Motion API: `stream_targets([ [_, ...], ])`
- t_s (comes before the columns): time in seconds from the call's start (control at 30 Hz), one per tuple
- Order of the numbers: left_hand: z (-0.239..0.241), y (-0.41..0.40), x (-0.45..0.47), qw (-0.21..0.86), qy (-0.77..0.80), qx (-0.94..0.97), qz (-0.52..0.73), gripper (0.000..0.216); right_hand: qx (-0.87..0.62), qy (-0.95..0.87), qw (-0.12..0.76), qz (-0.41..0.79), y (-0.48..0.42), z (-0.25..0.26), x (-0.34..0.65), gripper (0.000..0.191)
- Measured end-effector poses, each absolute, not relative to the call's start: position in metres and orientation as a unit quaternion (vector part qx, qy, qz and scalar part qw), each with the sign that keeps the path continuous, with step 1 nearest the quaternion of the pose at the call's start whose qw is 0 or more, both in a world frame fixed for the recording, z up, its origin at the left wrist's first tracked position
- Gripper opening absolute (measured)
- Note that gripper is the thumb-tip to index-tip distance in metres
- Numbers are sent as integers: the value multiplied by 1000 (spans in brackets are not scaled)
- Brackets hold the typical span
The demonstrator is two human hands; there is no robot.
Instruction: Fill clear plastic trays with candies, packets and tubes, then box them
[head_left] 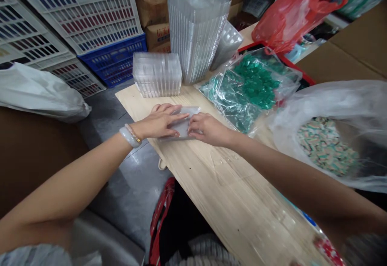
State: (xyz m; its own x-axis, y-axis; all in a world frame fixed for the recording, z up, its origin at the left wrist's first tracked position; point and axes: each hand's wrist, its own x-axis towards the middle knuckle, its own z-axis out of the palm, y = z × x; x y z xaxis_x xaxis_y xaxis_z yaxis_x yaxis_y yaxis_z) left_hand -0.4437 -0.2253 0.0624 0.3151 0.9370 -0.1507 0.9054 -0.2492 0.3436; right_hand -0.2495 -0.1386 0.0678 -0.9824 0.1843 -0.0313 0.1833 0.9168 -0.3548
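One table [217, 185] bears one tall stack [195, 36], at 12 o'clock; one green bag [254, 82], 2; one short stack [157, 74], 11; one tray [182, 125], central. Left hand [160, 121], fingers spread, touches it at 9; right hand [210, 129] curls at 3, grip unclear.

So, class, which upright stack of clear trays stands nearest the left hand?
The short stack, just beyond the left hand; the tall stack beside it rises much higher and stands farther back.
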Motion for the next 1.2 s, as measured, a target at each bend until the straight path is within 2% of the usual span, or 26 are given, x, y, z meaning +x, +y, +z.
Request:
stream_targets([
  [0.17, 59, -233, -427, 143, 611, 774, 79, 66, -83, -991, -99, 46, -166, 70, -268, 19],
  [0.3, 62, -249, -427, 115, 648, 747, 91, 71, -40, -983, -178, 25, -171, 84, -287, 19],
  [0.37, 71, -258, -438, 130, 665, 726, 116, 78, -19, -987, -156, 23, -164, 104, -280, 19],
  [0.47, 88, -263, -454, 171, 668, 700, 184, 87, -49, -997, -64, 16, -159, 135, -237, 19],
  [0.53, 94, -256, -455, 184, 648, 716, 181, 89, -50, -997, -42, 29, -167, 145, -196, 19],
  [0.67, 82, -222, -438, 196, 612, 766, 30, 83, 58, -994, -75, 47, -206, 125, -143, 17],
  [0.83, 66, -203, -446, 195, 625, 756, 2, 67, 142, -988, -50, 30, -239, 82, -162, 5],
  [1.03, 65, -206, -460, 213, 613, 761, 7, 61, 64, -994, -89, 28, -215, 52, -158, 11],
  [1.2, 61, -205, -460, 210, 606, 767, 19, 56, 20, -988, -142, 63, -196, 67, -134, 4],
])
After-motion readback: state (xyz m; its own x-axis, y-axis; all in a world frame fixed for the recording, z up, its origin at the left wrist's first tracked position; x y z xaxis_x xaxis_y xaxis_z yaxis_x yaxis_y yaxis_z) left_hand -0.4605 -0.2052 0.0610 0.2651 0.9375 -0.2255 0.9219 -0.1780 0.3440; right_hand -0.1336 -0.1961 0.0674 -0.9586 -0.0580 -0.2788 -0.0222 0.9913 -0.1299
